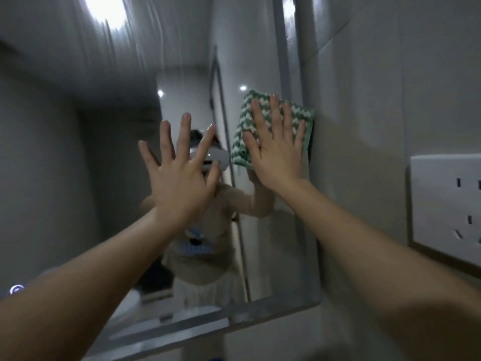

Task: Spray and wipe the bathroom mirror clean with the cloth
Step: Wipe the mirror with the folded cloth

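The bathroom mirror fills the left and middle of the view and reflects the room and a person. A green and white zigzag cloth lies flat against the glass near the mirror's right edge. My right hand presses on the cloth with straight, spread fingers. My left hand is raised in front of the mirror's middle, fingers straight and spread, holding nothing; whether it touches the glass is unclear. No spray bottle is visible.
A white wall socket plate is mounted on the grey tiled wall to the right of the mirror. The mirror's lower edge runs across the bottom, with a basin reflected above it.
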A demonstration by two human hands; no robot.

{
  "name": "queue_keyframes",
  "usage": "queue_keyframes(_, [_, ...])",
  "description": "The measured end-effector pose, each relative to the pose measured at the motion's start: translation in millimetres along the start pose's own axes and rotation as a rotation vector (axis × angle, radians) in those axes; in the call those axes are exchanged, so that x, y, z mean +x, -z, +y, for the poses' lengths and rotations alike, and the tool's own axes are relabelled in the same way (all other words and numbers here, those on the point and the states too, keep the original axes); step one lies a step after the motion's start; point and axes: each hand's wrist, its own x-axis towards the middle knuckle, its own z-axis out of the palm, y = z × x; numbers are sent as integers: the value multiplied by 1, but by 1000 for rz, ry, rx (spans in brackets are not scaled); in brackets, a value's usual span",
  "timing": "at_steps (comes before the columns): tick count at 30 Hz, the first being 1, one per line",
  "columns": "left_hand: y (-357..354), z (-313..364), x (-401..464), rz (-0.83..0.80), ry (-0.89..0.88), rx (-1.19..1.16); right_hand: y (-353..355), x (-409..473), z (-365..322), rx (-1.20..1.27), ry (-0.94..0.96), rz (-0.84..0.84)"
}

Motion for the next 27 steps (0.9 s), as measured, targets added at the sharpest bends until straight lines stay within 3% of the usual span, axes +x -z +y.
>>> queue_keyframes(17, [78,-115,192,95,42,8,60,243,-137,29,177,46])
queue_keyframes(27, [93,-145,245,171,64,-1,74,310,-187,25,159,129])
